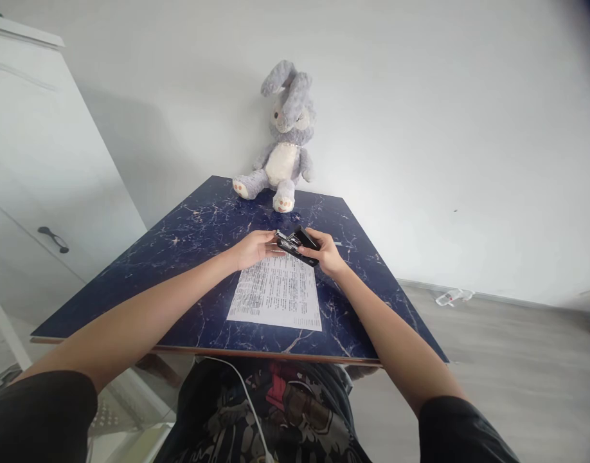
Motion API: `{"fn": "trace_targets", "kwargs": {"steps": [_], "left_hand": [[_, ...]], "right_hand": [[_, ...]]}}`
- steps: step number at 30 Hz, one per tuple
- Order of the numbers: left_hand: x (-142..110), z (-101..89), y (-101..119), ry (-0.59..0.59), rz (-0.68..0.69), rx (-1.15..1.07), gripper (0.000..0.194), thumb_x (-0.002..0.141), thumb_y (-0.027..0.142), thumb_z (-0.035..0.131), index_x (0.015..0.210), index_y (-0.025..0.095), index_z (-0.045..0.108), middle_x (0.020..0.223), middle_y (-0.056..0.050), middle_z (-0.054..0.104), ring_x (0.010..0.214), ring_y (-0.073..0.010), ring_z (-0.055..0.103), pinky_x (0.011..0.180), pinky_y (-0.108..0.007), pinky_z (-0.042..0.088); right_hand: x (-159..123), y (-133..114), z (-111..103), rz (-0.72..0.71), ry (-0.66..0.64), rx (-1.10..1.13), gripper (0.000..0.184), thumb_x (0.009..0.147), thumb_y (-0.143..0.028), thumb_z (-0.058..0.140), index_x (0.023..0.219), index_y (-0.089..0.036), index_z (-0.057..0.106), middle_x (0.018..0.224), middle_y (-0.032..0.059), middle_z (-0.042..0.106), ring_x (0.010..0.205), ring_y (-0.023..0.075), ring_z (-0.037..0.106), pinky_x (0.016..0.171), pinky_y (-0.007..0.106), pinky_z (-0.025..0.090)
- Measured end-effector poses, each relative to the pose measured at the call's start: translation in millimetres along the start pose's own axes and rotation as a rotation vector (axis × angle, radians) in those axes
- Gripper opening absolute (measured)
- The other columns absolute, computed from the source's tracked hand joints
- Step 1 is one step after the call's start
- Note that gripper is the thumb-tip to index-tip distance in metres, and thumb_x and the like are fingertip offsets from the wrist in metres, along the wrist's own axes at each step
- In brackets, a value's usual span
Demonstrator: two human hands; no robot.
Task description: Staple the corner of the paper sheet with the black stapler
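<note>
A black stapler (306,237) is held above the table, its top lifted open so that the metal inside shows. My right hand (330,254) is closed around its right end, thumb in front. At the left end, my left hand (253,249) pinches the stapler's tip between thumb and fingers, the lower fingers reaching beneath it. Whether a staple strip lies inside is too small to tell. Below both hands a printed sheet of paper (274,299) lies flat, its top edge partly hidden by the hands and stapler.
The blue marbled table (198,257) carries a grey plush rabbit (283,161) at its back, against the wall. To the left stands a white cabinet (44,167) with a dark handle. A white power strip (452,296) lies on the floor at right. A white cable (244,386) hangs over my shirt.
</note>
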State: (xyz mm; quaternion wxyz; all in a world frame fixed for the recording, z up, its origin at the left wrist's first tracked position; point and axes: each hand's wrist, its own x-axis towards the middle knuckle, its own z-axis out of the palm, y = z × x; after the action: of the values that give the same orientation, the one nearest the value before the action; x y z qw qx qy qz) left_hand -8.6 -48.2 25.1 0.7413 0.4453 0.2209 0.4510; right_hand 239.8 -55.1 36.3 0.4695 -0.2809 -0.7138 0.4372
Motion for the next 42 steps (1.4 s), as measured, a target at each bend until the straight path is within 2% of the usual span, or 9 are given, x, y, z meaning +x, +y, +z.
{"fn": "trace_targets", "kwargs": {"steps": [5,15,19,23,28,31,36,39,42], "left_hand": [[-2.9,-1.4,4.6,-0.059,-0.003,0.076,0.024,0.092,0.033,0.081,0.095,0.01,0.077,0.101,-0.015,0.078,0.099,-0.0274,0.076,0.106,-0.053,0.057],[-3.8,1.7,-2.6,0.152,0.16,0.72,0.033,0.082,0.046,0.084,0.093,0.015,0.078,0.085,-0.008,0.076,0.081,-0.0229,0.072,0.076,-0.036,0.058],[0.9,5.1,-9.1,0.187,0.175,0.796,0.022,0.093,0.036,0.071,0.096,0.015,0.075,0.093,-0.01,0.077,0.089,-0.0256,0.074,0.082,-0.038,0.059],[0.9,11.4,-13.9,0.32,0.302,1.186,0.022,0.099,0.022,0.055,0.105,0.016,0.075,0.102,-0.012,0.078,0.096,-0.0285,0.073,0.09,-0.04,0.054],[-2.6,4.1,-11.6,0.322,0.34,1.326,0.03,0.097,0.012,0.047,0.108,0.017,0.075,0.108,-0.011,0.078,0.101,-0.0274,0.073,0.093,-0.037,0.051],[-1.9,-4.1,-9.0,0.332,0.315,1.33,0.032,0.093,0.008,0.048,0.106,0.018,0.076,0.107,-0.01,0.078,0.099,-0.026,0.072,0.093,-0.036,0.051],[0.5,-16.7,-4.2,0.367,0.342,1.426,0.034,0.087,0.006,0.051,0.103,0.018,0.078,0.111,-0.011,0.077,0.095,-0.0252,0.071,0.097,-0.037,0.051],[0.4,-21.6,-3.4,0.378,0.319,1.508,0.032,0.083,0.007,0.055,0.097,0.019,0.081,0.105,-0.01,0.075,0.094,-0.0259,0.07,0.097,-0.038,0.052],[0.3,-22.2,-5.4,0.386,0.288,1.545,0.031,0.083,0.009,0.057,0.097,0.02,0.083,0.103,-0.011,0.075,0.091,-0.0269,0.07,0.094,-0.039,0.053]], "right_hand": [[-0.3,-1.6,-1.4,0.025,-0.045,0.01,0.04,0.077,-0.048,0.088,0.099,-0.019,0.072,0.088,0.0007,0.064,0.079,0.0188,0.056,0.072,0.031,0.044],[1.1,-0.1,10.1,-0.122,-0.097,-0.302,0.038,0.085,-0.048,0.081,0.109,-0.019,0.072,0.102,0.0044,0.068,0.09,0.0208,0.061,0.085,0.036,0.05],[5.1,11.8,7.6,-0.105,-0.058,-0.383,0.038,0.085,-0.046,0.08,0.112,-0.019,0.073,0.102,0.0047,0.07,0.09,0.0215,0.064,0.085,0.035,0.05],[6.7,23.1,10.9,-0.052,-0.016,-0.464,0.04,0.084,-0.042,0.079,0.116,-0.018,0.073,0.103,0.0053,0.074,0.09,0.0217,0.066,0.084,0.035,0.049],[9.8,19.9,17.3,-0.056,-0.18,-0.548,0.04,0.088,-0.044,0.076,0.117,-0.018,0.074,0.105,0.0072,0.076,0.091,0.0221,0.067,0.083,0.035,0.05],[13.4,17.4,-5.0,-0.003,-0.126,-0.621,0.032,0.097,-0.045,0.065,0.112,-0.019,0.078,0.106,0.0082,0.077,0.093,0.0226,0.069,0.086,0.035,0.052],[7.7,32.6,-82.7,0.353,0.329,-1.164,0.036,0.087,-0.018,0.066,0.12,-0.015,0.08,0.122,0.0196,0.072,0.108,0.031,0.069,0.098,0.041,0.051],[4.9,45.8,-111.6,0.467,0.26,-1.22,0.04,0.084,-0.012,0.065,0.12,-0.012,0.081,0.118,0.0208,0.075,0.11,0.032,0.071,0.101,0.04,0.051],[11.2,55.5,-109.0,0.42,0.166,-1.176,0.031,0.087,-0.011,0.062,0.108,-0.014,0.084,0.1,0.014,0.08,0.099,0.0268,0.074,0.097,0.034,0.053]]}}
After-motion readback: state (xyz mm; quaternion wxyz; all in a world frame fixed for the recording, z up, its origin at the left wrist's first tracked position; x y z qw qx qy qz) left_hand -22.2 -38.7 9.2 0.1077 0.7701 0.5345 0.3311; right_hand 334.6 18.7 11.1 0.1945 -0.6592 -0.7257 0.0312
